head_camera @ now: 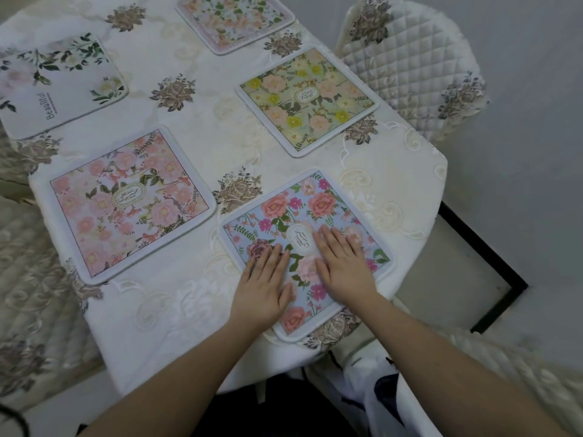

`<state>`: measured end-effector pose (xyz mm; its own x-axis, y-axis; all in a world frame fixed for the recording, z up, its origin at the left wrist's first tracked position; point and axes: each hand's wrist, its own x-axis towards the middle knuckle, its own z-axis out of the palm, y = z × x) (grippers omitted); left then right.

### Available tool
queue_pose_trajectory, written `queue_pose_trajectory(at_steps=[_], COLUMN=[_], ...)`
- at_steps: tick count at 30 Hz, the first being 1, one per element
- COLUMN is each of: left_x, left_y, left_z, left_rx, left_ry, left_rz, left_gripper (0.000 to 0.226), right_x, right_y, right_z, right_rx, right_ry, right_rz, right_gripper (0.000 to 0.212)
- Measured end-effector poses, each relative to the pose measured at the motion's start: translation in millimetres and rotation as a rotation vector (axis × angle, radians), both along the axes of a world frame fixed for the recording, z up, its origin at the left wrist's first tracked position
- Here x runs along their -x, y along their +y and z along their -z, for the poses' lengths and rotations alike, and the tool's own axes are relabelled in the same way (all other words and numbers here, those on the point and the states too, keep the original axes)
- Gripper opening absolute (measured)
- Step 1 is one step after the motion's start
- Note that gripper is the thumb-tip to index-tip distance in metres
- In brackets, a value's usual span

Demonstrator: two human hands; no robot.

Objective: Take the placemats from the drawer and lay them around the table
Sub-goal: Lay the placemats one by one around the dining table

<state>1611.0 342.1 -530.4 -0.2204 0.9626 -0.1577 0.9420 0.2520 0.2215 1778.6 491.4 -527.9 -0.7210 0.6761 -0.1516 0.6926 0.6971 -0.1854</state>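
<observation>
Both hands lie flat, fingers stretched out and gripping nothing, pressed palm-down on the blue mat point(328, 212). The left hand point(263, 287) covers its near-left part, the right hand point(342, 263) its middle. This mat sits at the near right edge of the table point(195, 310), turned at an angle, its long side running from near-left to far-right; its near corner reaches the table's rim. Bare cloth lies open to its left. Just beside it is the pink mat point(123, 205), beyond it the yellow mat point(307, 97). Farther off lie the white mat point(60, 85) and the pale mat point(235, 22). A quilted chair point(413, 63) stands at the right.
</observation>
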Motion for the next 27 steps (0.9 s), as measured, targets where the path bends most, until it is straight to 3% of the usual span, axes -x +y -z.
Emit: queue_pose_trajectory(at_steps=[9, 13, 18, 23, 27], left_x=[40, 48, 8, -50, -65], left_y=[-27, -37, -21, -6, -12], left_z=[-5, -8, -23, -25, -17], left_rx=[0.069, 0.067, 0.047, 0.05, 0.111], left_ry=[0.02, 0.056, -0.02, -0.055, -0.052], left_rz=[0.013, -0.013, -0.068, 0.052, 0.102], left_gripper=[0.067, 0.071, 0.065, 0.065, 0.071], right_x=[-50, -60, -47, -15, -13], right_y=[39, 46, 15, -32, -57], right_z=[-10, -14, -23, -26, -16], right_rx=[0.013, 0.03, 0.041, 0.151, 0.171], right_ry=[-0.043, -0.053, 0.053, 0.124, 0.067], right_rz=[0.14, 0.2, 0.262, 0.229, 0.198], right_gripper=[0.056, 0.068, 0.059, 0.069, 0.074])
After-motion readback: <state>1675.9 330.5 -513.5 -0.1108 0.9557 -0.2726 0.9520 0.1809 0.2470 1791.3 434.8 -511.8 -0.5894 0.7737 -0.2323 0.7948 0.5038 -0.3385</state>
